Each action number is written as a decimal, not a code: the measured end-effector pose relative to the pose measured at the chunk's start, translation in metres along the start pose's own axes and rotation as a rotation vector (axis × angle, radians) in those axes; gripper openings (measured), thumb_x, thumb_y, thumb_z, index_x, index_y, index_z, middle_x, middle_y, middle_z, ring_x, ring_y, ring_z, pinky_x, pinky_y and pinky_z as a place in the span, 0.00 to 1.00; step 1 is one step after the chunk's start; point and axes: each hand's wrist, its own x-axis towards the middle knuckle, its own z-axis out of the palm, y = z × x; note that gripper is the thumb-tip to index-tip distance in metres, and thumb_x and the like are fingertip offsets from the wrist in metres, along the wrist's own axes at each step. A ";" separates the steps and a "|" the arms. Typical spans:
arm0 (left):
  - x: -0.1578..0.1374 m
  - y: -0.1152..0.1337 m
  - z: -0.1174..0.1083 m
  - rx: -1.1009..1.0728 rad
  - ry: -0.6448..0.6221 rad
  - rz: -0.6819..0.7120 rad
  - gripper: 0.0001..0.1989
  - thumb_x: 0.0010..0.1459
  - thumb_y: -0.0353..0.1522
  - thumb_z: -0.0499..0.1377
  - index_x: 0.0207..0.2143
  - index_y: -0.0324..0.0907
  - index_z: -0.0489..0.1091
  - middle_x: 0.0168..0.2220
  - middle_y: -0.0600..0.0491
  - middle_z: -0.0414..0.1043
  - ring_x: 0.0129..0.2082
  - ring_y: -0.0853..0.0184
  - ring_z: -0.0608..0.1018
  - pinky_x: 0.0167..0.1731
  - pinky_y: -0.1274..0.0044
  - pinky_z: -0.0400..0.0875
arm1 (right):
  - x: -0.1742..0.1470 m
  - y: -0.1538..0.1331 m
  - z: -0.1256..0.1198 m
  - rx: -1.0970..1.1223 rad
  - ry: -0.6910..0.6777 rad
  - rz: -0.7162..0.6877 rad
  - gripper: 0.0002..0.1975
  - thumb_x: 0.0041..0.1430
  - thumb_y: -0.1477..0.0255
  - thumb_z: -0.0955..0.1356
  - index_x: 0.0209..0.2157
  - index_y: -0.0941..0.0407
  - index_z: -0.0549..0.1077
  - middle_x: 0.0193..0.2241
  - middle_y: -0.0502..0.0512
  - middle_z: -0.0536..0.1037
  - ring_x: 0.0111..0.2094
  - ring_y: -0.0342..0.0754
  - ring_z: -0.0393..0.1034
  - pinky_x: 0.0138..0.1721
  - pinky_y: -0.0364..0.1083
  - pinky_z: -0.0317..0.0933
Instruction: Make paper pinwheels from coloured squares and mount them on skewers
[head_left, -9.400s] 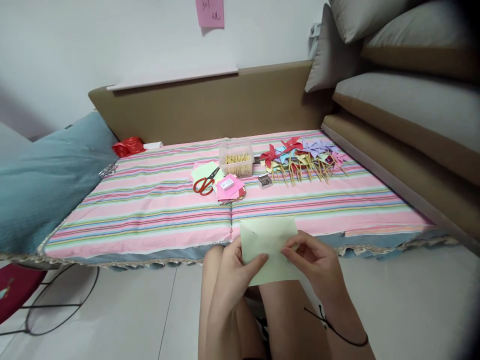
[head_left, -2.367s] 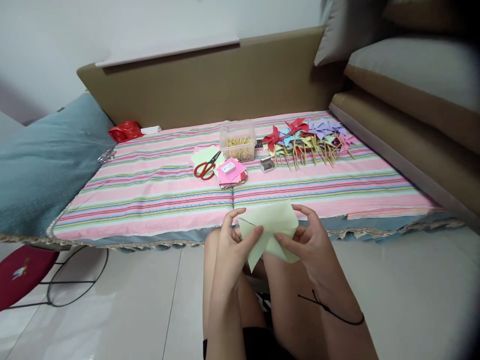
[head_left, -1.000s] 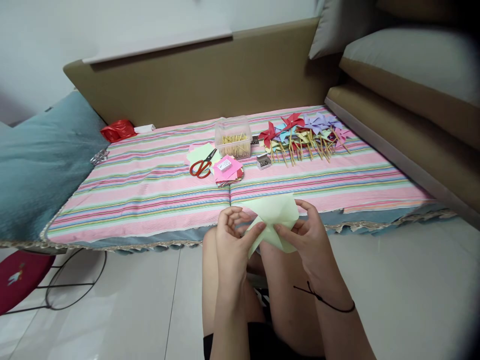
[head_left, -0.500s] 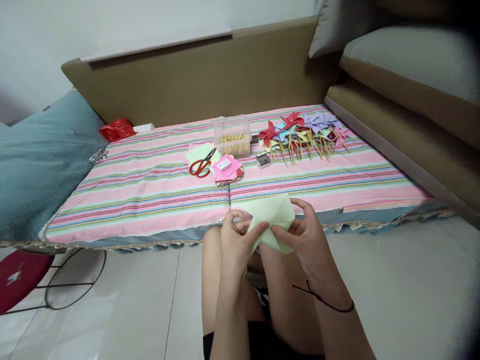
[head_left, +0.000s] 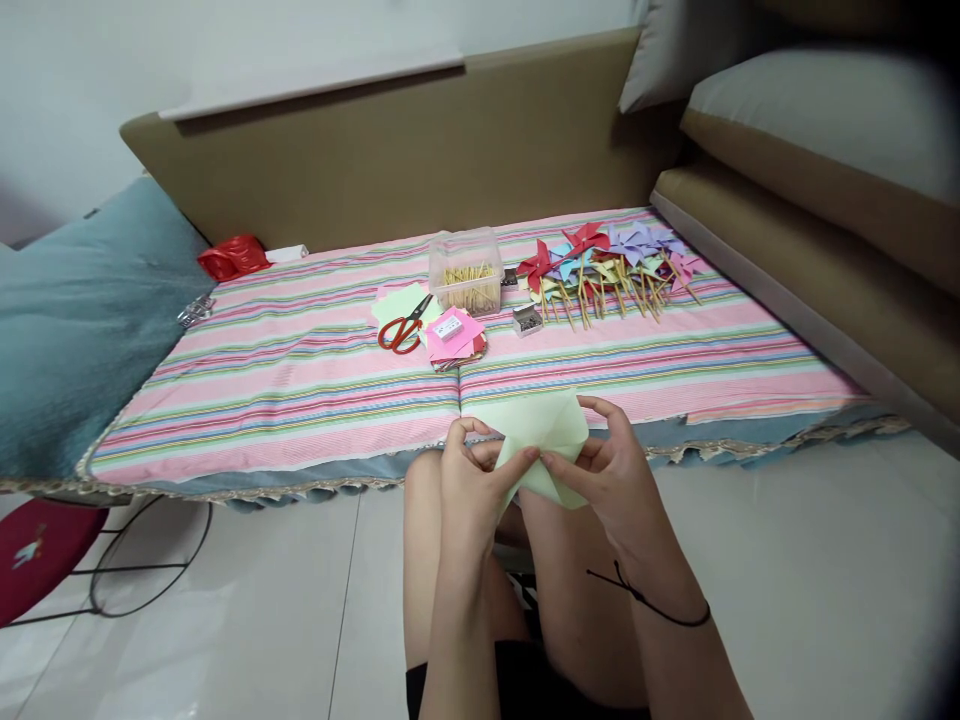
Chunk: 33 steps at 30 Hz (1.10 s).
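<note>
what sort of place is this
Probably a living room at home: a long sofa backrest rises behind a striped cover, big cushions are stacked at the right, and a red stool stands on the tiled floor.

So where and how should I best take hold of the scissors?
Probably by the red handles of the scissors, with your grip coming from the near left. They lie with the handle loops toward you and the dark blades angled away to the right, toward the clear box. The pink paper crowds the right side, so the left looks freer.
</note>
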 end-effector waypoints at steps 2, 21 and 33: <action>0.000 0.000 0.000 0.006 -0.005 0.001 0.26 0.43 0.30 0.70 0.34 0.46 0.53 0.22 0.57 0.78 0.18 0.71 0.75 0.21 0.83 0.65 | 0.000 0.000 0.000 -0.005 0.003 -0.002 0.38 0.39 0.66 0.78 0.50 0.51 0.60 0.27 0.51 0.82 0.30 0.52 0.78 0.28 0.45 0.70; 0.000 0.000 -0.001 0.030 0.034 -0.011 0.28 0.42 0.30 0.71 0.36 0.46 0.54 0.22 0.56 0.78 0.19 0.70 0.76 0.21 0.82 0.66 | -0.002 -0.004 -0.004 0.026 -0.063 0.049 0.39 0.40 0.67 0.78 0.52 0.50 0.58 0.32 0.53 0.83 0.34 0.50 0.78 0.31 0.44 0.71; -0.001 0.001 -0.005 0.011 -0.052 -0.028 0.28 0.44 0.31 0.70 0.38 0.46 0.54 0.25 0.55 0.79 0.22 0.68 0.78 0.24 0.80 0.70 | -0.002 -0.004 -0.004 -0.006 -0.032 0.038 0.39 0.39 0.66 0.78 0.52 0.50 0.60 0.26 0.49 0.81 0.30 0.51 0.78 0.28 0.45 0.70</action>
